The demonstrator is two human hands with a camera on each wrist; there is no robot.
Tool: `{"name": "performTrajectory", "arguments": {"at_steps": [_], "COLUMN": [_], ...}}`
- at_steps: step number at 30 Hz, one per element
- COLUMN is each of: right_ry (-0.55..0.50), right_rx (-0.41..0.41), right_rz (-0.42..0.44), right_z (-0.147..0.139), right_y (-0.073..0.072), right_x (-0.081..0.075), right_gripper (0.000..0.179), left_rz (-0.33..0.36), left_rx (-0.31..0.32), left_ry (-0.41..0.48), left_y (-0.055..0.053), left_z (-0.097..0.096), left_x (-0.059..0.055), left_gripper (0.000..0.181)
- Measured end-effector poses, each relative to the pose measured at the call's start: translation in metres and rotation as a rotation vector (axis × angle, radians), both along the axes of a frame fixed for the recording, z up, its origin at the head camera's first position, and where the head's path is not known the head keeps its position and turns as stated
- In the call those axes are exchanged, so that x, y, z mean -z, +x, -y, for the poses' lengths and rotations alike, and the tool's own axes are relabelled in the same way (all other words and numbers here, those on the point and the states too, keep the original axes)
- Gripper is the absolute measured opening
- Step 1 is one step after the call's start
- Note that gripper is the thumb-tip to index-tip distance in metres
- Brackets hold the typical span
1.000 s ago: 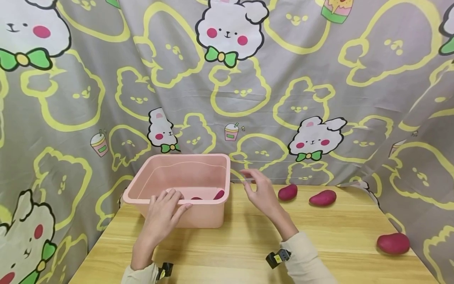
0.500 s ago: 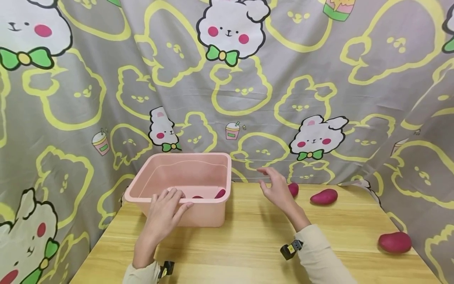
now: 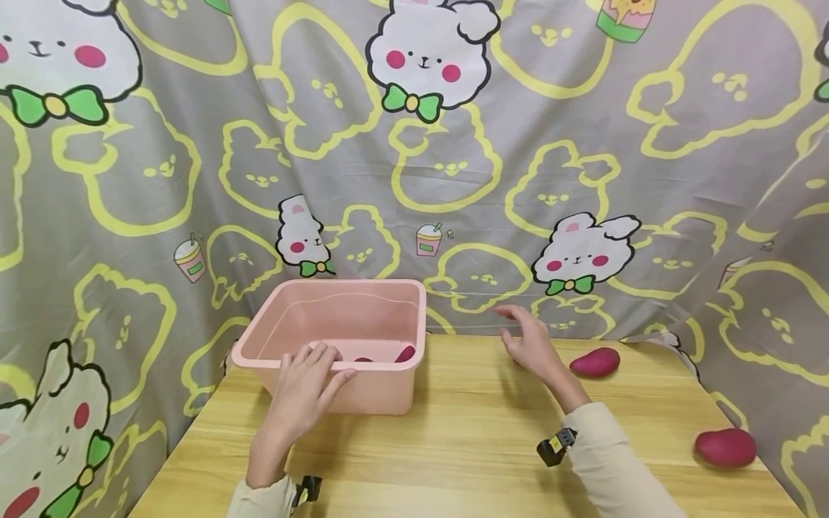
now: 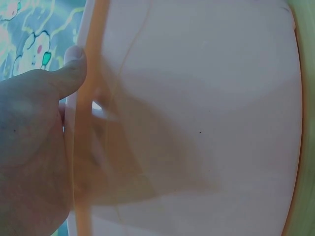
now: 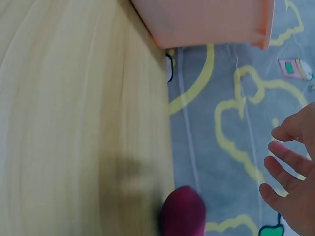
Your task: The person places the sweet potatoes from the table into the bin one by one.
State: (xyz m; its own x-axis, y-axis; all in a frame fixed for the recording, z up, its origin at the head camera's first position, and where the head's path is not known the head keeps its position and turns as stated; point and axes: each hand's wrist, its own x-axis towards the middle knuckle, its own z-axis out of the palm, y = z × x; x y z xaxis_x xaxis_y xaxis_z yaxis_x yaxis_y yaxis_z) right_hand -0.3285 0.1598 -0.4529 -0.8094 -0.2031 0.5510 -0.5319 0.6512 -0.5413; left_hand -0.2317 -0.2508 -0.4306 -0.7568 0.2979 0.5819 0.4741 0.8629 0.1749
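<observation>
Right hand [image 3: 531, 347] has moved farther from the tub [image 3: 378, 394], empty, fingers apart, seemingly reaching for a sweet potato [image 5: 184, 214] on the table [image 3: 453, 446]; a pickup calls for lowering and curling round it (left hand [image 3: 303, 381] grips the tub's rim [image 3: 385, 365]).

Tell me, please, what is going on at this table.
A person's left hand grips the near rim of a pink tub. The right hand, holding nothing, hovers over the wooden table. On the right side of the table lie dark red, potato-like objects, and others show inside the tub.
</observation>
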Motion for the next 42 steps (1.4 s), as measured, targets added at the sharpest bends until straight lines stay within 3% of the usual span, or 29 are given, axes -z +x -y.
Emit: {"name": "performTrajectory", "arguments": {"at_steps": [9,19,32,42], "right_ry": [0.050,0.141,0.285,0.309], "right_rx": [0.009,0.007,-0.021,0.001], "right_rz": [0.087,0.186,0.193,0.073], "right_z": [-0.024,-0.043,-0.054,-0.054], "right_y": [-0.007,-0.006,-0.009,-0.012], "right_x": [0.014,0.023,0.045,0.063], "right_gripper": [0.040,0.054,0.068,0.059], "left_rz": [0.002,0.009,-0.010,-0.011], "left_rx": [-0.006,-0.005,-0.002,-0.003], "left_ry": [-0.004,-0.001,0.000,0.000], "left_y": [0.000,0.000,0.000,0.000], "left_z": [0.000,-0.001,-0.001,-0.001], "left_x": [-0.001,-0.002,-0.001,0.000], "left_gripper": [0.024,0.024,0.024,0.024]}}
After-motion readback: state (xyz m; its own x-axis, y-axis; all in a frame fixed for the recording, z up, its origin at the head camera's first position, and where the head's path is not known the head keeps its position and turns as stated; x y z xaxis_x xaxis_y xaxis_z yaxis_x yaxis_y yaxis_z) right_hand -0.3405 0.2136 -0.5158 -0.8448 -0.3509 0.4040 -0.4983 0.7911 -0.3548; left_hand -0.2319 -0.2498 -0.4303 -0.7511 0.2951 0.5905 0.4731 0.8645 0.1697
